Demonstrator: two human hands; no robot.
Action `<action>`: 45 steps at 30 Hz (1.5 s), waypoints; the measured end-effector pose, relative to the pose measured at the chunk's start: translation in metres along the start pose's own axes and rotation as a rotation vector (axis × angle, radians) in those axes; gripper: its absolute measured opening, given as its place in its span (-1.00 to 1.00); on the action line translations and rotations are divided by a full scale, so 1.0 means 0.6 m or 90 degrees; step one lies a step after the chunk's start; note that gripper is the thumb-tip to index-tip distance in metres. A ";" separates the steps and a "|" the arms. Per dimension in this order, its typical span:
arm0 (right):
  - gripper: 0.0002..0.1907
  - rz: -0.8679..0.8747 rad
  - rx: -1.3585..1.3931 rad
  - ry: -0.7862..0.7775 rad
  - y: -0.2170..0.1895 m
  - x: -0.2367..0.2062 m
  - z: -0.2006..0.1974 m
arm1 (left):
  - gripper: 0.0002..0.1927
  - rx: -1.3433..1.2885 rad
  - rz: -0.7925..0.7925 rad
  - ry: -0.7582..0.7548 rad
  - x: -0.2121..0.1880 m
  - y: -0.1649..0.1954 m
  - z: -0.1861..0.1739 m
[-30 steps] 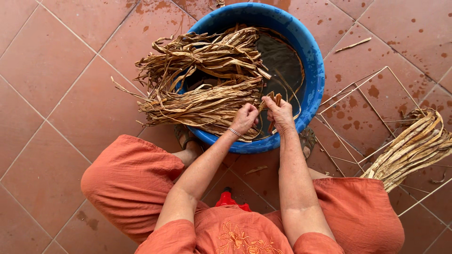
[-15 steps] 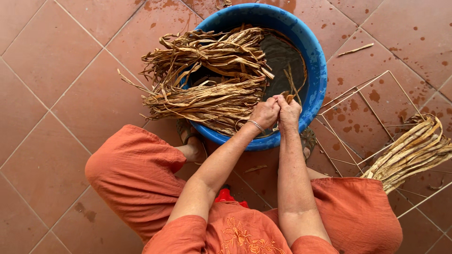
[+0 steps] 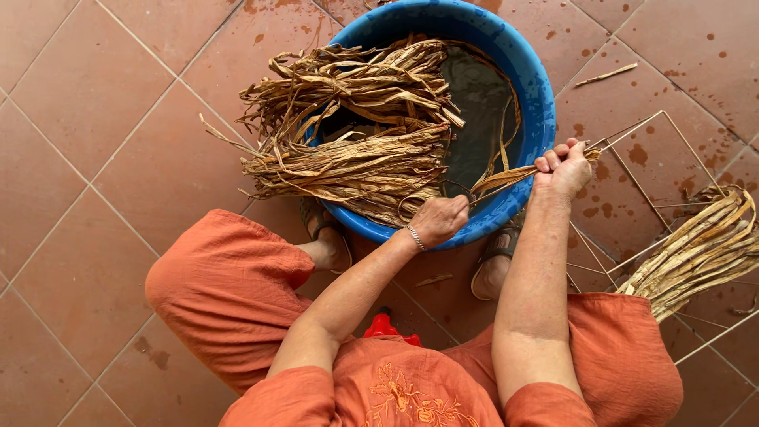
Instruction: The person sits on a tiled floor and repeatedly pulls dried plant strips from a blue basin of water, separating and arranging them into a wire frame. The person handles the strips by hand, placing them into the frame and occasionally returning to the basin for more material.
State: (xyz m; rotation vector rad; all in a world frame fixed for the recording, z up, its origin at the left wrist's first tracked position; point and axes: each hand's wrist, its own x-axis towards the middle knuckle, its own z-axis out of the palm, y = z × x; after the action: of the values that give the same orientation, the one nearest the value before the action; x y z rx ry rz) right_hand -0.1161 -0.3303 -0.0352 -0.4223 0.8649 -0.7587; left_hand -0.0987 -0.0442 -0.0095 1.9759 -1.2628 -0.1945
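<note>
The person's right hand (image 3: 563, 166) is shut tight around one long wet strip of leaf (image 3: 506, 178), holding it just over the rim of the blue tub (image 3: 538, 103). The left hand (image 3: 439, 219) is curled closed at the near edge of the tub, pinching the other end of that strip, right beside the big pile of dry brown leaves (image 3: 356, 126) lying across the tub. Another bundle of leaves (image 3: 696, 249) rests on a thin wire frame (image 3: 664, 150) on the red floor tiles (image 3: 103, 158) to the person's right.

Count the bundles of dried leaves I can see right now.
3: two bundles lie across the blue basin; one bundle lies on the floor at right. More may be hidden.
</note>
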 end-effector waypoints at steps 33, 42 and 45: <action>-0.77 -0.315 -0.522 -0.338 0.018 -0.147 0.101 | -0.69 0.366 -0.217 -0.015 -0.029 -0.168 -0.058; -0.72 0.045 -0.633 -0.249 0.162 -0.115 -0.055 | -0.84 0.360 -0.315 -0.079 0.007 -0.169 -0.057; -0.73 0.137 -0.529 -0.246 0.164 -0.110 -0.046 | -0.90 0.142 -0.380 -0.019 0.017 -0.154 -0.043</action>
State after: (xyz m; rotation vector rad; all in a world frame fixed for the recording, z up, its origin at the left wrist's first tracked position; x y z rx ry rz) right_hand -0.1243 -0.2167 -0.0776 -1.1497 0.8108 -0.0728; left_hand -0.0150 -0.0196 -0.0510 2.5127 -0.6992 -0.3876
